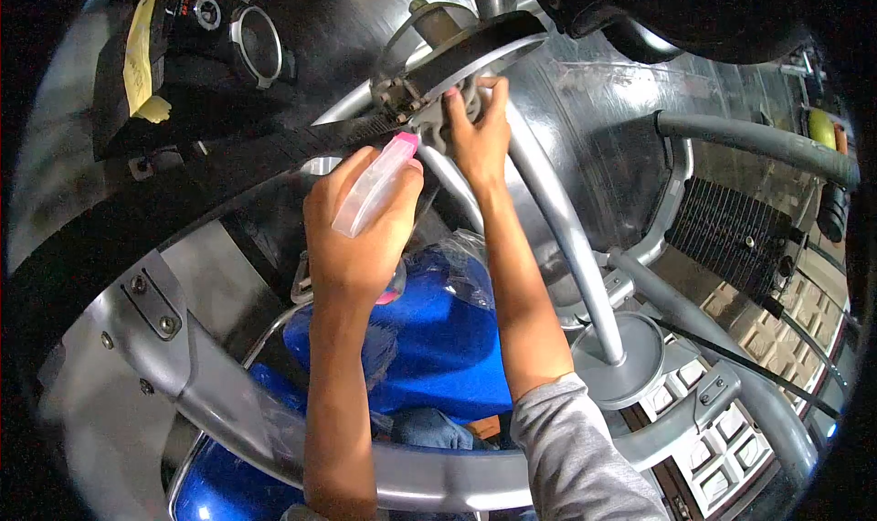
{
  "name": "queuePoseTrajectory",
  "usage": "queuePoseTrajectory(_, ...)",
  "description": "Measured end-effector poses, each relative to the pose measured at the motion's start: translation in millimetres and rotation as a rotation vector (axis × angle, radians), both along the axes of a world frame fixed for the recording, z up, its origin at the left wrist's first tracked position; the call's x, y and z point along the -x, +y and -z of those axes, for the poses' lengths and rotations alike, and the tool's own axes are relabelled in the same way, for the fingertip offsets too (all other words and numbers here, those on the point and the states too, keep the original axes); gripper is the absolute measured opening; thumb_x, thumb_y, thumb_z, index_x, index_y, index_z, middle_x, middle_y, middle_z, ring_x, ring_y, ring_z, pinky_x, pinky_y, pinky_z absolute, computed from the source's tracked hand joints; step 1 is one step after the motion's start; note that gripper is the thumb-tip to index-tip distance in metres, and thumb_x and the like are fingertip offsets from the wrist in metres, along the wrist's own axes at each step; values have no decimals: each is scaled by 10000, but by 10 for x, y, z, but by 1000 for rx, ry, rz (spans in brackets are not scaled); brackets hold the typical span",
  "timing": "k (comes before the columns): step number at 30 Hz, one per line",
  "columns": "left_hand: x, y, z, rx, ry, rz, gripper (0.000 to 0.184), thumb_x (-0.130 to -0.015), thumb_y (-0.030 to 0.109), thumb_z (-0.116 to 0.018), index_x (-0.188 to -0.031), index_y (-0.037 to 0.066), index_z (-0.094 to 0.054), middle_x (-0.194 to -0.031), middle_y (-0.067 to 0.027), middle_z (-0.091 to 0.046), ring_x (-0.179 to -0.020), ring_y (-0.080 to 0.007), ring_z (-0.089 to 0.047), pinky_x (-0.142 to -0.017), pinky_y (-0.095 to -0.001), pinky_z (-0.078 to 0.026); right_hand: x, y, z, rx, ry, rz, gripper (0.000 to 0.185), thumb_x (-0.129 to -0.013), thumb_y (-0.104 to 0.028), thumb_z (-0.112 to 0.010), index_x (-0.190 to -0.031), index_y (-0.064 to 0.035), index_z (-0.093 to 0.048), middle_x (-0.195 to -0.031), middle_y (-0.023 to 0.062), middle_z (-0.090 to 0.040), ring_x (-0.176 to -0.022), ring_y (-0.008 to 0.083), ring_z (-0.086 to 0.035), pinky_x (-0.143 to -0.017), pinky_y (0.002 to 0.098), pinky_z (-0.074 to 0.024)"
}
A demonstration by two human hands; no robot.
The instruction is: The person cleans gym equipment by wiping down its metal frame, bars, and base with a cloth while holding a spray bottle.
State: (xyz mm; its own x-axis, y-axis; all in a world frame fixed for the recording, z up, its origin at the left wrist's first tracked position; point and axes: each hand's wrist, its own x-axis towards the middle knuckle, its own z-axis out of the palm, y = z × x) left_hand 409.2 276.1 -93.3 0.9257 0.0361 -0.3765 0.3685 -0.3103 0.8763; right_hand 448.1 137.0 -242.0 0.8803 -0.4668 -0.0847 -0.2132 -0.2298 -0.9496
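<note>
Seemingly for aim, the left hand (pixel 347 256) is clutching a translucent, pink-tipped spray bottle (pixel 373 195) toward a wheel (pixel 475 48); the right hand (pixel 480 146) is touching metal bracketry (pixel 433 124), its grip unclear.

A blue surface (pixel 448 338) (seat-like, shiny) bears crumpled clear plastic (pixel 466 267)

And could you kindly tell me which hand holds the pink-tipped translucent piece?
The left hand: the pink-tipped translucent piece is held there, whereas the right hand, with the grey sleeve behind it, is at the dark-rimmed disc.
</note>
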Motion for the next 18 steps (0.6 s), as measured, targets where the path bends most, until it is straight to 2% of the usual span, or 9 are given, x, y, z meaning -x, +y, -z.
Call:
queuePoseTrajectory(2,-2,0,18,-19,-13,15,216,-875,137,-681,-745,-7,-585,-586,-66,-545,-549,-71,-486,-514,-299,-401,129,126,-36,-24,50,-84,330,-906,-257,-678,-1094,-60,-491,-1001,272,-661,-960,406,-670,-830,446,-495)
queuePoseTrajectory(4,-2,5,25,-25,-21,17,219,-873,137,-680,-740,-8,-583,-584,-69,-548,-546,-75,-488,-513,-302,-402,191,186,71,108,-21,-120,306,-906,-251,-672,-1101,-73,-517,-879,242,-662,-833,407,-675,-763,446,-498)
queuePoseTrajectory(5,-2,7,29,-30,-28,14,223,-872,138,-680,-736,-9,-581,-582,-72,-551,-542,-80,-491,-513,-306,-403,170,157,130,154,-70,-95,279,-910,-242,-663,-1095,-79,-534,-757,204,-634,-652,378,-628,-671,438,-488)
queuePoseTrajectory(6,-8,11,27,-32,-27,18,223,-872,138,-680,-736,-9,-581,-582,-72,-551,-542,-80,-491,-513,-306,-403,141,88,-12,-25,190,-79,266,-909,-243,-661,-1083,-81,-543,-700,174,-615,-545,312,-567,-614,420,-476)
queuePoseTrajectory(8,-22,28,15,-67,-29,31,229,-871,139,-676,-724,-8,-579,-580,-78,-560,-538,-85,-498,-510,-310,-404,13,-71,-147,68,79,36,284,-897,-258,-677,-1067,-65,-554,-698,139,-619,-549,247,-566,-617,396,-481)
queuePoseTrajectory(10,-22,30,20,-80,-40,32,233,-873,141,-675,-719,-6,-580,-576,-76,-555,-538,-81,-496,-509,-308,-402,-189,-348,-176,-2,-25,108,287,-913,-250,-683,-1099,-72,-557,-732,71,-637,-626,84,-569,-500,242,-421)
queuePoseTrajectory(12,-27,22,9,-86,-51,29,238,-875,144,-675,-715,-4,-580,-573,-75,-549,-539,-78,-494,-508,-306,-401,-455,-728,121,69,-129,162,293,-912,-250,-674,-1108,-61,-566,-781,61,-652,-630,104,-591,-494,253,-437)
queuePoseTrajectory(14,-26,6,-31,-56,17,25,238,-877,144,-675,-717,-4,-580,-573,-69,-544,-540,-74,-493,-508,-302,-398,-458,-767,-354,-339,174,140,289,-926,-275,-639,-1116,-72,-560,-891,69,-655,-689,155,-642,-559,311,-549)
queuePoseTrajectory(18,-10,-6,12,-15,8,6,237,-882,144,-675,-724,-5,-580,-576,-65,-542,-544,-70,-490,-509,-297,-397,-403,-473,-166,-438,84,195,337,-927,-308,-646,-1093,-53,-499,-796,66,-592,-689,130,-547,-548,316,-464)
